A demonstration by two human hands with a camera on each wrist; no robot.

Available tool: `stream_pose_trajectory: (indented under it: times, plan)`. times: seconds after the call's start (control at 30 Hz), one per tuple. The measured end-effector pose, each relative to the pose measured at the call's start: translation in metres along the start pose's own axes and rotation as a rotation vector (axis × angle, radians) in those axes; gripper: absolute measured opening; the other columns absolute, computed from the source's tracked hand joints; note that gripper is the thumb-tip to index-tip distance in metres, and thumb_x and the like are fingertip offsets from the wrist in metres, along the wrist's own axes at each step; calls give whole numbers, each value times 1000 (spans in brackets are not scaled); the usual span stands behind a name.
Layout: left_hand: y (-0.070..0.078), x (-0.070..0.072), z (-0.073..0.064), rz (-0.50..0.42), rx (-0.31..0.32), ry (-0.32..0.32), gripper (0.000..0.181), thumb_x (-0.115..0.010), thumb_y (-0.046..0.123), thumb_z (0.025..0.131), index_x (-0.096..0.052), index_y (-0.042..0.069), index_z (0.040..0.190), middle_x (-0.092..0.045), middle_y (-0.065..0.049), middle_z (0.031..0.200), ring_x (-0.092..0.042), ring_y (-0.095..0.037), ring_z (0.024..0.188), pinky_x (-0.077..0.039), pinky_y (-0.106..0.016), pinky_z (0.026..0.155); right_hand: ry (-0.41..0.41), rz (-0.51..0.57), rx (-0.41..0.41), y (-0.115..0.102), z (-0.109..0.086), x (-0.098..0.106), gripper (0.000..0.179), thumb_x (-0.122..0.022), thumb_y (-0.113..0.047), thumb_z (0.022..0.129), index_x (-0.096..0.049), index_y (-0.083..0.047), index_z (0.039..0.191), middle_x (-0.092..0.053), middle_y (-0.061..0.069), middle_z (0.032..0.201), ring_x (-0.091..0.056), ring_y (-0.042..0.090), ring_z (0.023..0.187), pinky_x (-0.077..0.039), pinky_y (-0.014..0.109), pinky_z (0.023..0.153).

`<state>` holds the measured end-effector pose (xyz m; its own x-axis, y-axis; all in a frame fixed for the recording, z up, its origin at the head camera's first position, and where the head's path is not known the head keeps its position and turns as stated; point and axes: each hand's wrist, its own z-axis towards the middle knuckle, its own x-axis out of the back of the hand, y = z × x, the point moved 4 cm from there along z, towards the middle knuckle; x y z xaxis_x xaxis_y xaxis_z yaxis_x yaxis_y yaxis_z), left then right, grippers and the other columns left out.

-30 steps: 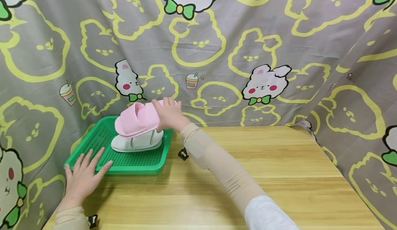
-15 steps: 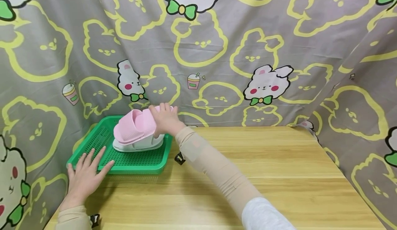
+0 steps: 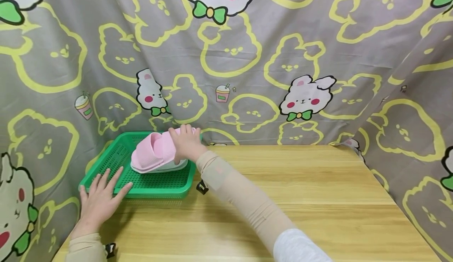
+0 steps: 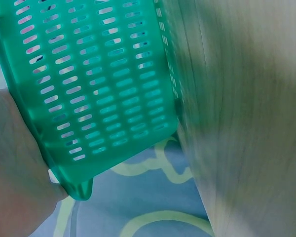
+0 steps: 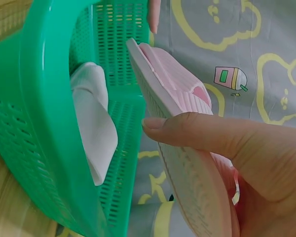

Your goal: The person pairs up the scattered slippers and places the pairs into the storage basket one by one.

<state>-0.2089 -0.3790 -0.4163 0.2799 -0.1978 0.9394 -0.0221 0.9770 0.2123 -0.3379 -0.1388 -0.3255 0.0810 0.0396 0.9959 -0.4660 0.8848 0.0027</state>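
Note:
My right hand [image 3: 189, 146] grips a pink slipper [image 3: 146, 154] by its heel part. In the right wrist view, the thumb [image 5: 187, 131] presses the pale sole and the ribbed pink upper faces away. Beneath it a white slipper [image 5: 93, 123] lies in the green plastic basket [image 3: 180, 193], mostly covered by the pink one in the head view. My left hand [image 3: 100, 205] rests on the basket's front left corner with fingers spread and nearly straight. The left wrist view shows this hand [image 4: 15, 168] against the rim beside the slotted basket wall [image 4: 93, 84].
The basket stands at the left back of a wooden table [image 3: 283, 203], close to a grey curtain [image 3: 247, 57] printed with yellow outlines and rabbit faces. The curtain encloses the back and both sides. Small black clips [image 3: 202, 187] sit at both wrists.
My right hand has lowered the pink slipper toward the white slipper and into the basket, covering more of the white one. The left hand has stayed on the basket's corner.

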Motion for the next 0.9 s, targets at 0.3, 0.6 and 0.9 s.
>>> stream_pose_trajectory:
  times: [0.3,0.6,0.9]
  plan:
    - [1,1,0,1,2,0,69,-40,57,87,-5,36,143,-7,-18,150,-3,-49,132,18,-71,92,-22,-7,11,-11,-1,-11,108,-79,-51,50,-18,-35,138,-33,4,127,-27,22,120,-26,49,96]
    - [2,1,-1,-4,0,3,70,-40,57,87,-4,36,143,-6,-18,150,-3,-50,132,20,-71,91,-74,-42,-9,-22,-3,-19,112,-80,-55,49,-16,-37,139,-31,4,131,-26,22,122,-26,47,97]
    - [1,2,-1,-9,0,16,70,-40,58,87,-5,36,144,-8,-19,150,-4,-49,132,18,-71,92,-89,-49,-31,-28,-5,-24,113,-81,-53,48,-17,-36,139,-32,4,130,-26,21,122,-25,47,98]
